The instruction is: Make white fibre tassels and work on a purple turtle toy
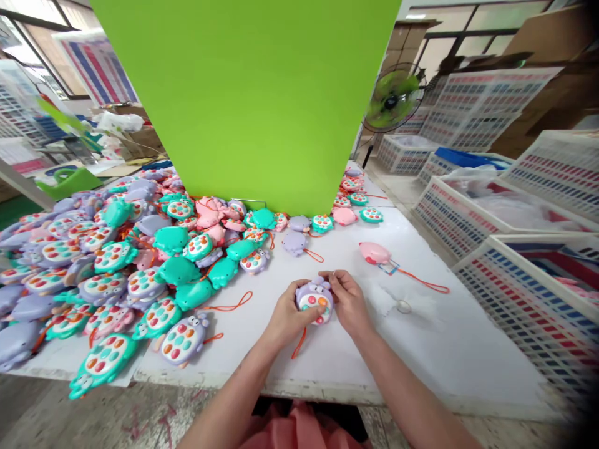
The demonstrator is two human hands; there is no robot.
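A purple animal-shaped button toy [312, 298] with a white face of coloured round buttons is held just above the table in front of me. My left hand [294, 313] wraps around its left side, the thumb lying across the buttons. An orange cord loop [299, 344] hangs below that hand. At the toy's upper right, the fingertips of my right hand [347, 298] are pinched together by its head; whatever they hold is too small to make out. To the right lies a pink toy [375, 253] with an orange cord and a small tag.
A big heap of purple, teal and pink toys [140, 255] covers the left of the white table [402, 355]. A tall green board [262, 100] stands behind. Near my right arm lies a small ring [403, 306]. White crates [528, 299] line the right side; a fan [392, 100] stands beyond.
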